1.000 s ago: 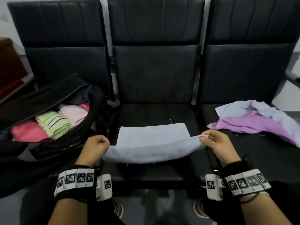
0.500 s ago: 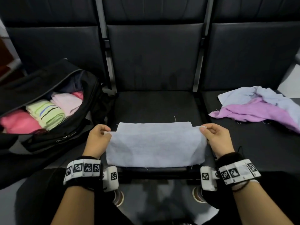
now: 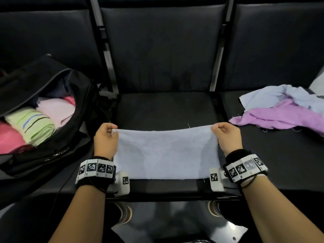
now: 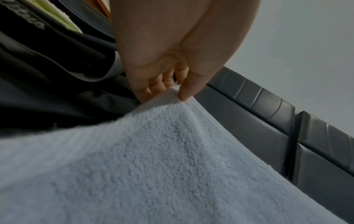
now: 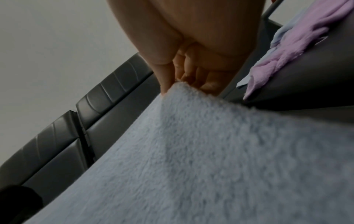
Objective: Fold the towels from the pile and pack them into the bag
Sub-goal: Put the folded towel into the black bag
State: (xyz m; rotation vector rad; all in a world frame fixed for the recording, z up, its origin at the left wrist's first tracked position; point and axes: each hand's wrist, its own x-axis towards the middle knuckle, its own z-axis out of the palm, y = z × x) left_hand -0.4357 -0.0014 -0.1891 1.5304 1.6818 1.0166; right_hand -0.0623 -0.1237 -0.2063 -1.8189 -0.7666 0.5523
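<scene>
A light blue towel lies doubled over on the middle black seat. My left hand pinches its far left corner between thumb and fingers. My right hand pinches the far right corner, with the thumb on the towel. The edge between the hands is stretched taut. On the left seat an open black bag holds folded pink, green striped and pale pink towels. A loose pile of a purple towel and a pale blue towel lies on the right seat.
Three black padded seats stand in a row with tall backrests behind. Metal frame bars separate the seats. My shoes show below the seat's front edge.
Both hands have carried the towel's near edge up and away from me, over the far half, so the towel now lies doubled. The camera has tilted downward.
</scene>
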